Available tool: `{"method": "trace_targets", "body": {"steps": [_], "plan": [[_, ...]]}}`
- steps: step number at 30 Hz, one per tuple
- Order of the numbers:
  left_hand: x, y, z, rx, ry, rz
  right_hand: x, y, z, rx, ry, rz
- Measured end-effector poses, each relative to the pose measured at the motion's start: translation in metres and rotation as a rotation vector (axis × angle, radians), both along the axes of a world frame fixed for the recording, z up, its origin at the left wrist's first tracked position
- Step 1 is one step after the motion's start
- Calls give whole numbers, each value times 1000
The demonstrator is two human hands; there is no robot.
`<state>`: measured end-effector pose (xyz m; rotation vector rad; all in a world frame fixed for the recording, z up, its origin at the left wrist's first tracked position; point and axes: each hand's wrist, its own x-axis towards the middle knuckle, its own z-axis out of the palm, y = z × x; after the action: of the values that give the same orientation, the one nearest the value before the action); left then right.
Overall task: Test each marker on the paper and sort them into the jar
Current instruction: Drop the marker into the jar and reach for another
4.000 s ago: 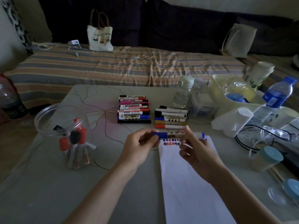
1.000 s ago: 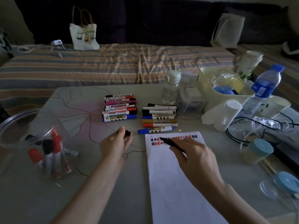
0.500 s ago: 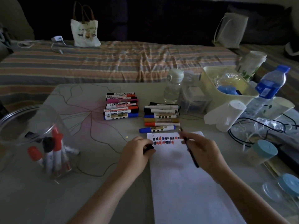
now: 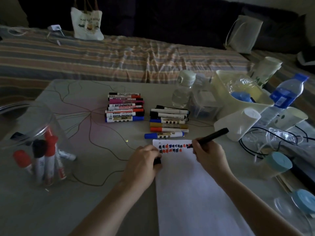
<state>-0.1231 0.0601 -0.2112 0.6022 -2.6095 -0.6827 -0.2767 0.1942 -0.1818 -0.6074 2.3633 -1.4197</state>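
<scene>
While mid-test, gripped thin black marker (image 4: 210, 137) in right hand (image 4: 209, 154), tip on white paper sheet (image 4: 196, 193); pinched black cap (image 4: 157, 161) in left hand (image 4: 142, 163). Counted about four markers in clear plastic jar (image 4: 34, 147); saw two marker stacks (image 4: 125, 108) untested on table (image 4: 102, 193).

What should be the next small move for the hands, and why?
Probably recap: bring the black marker in the right hand to the black cap held by the left hand. Its tip is at a fresh black mark on the paper, so the test looks done.
</scene>
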Motion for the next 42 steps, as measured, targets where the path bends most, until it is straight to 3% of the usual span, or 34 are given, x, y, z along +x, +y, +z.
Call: {"method": "trace_targets", "body": {"steps": [7, 15, 42], "plan": [[-1, -3, -3, 25, -5, 14, -3, -5, -24, 2, 92, -74], [-1, -2, -2, 9, -12, 20, -2, -1, -34, -1, 159, 32], [-1, -2, 0, 19, -39, 28, 0, 0, -34, 11, 240, 38]]}}
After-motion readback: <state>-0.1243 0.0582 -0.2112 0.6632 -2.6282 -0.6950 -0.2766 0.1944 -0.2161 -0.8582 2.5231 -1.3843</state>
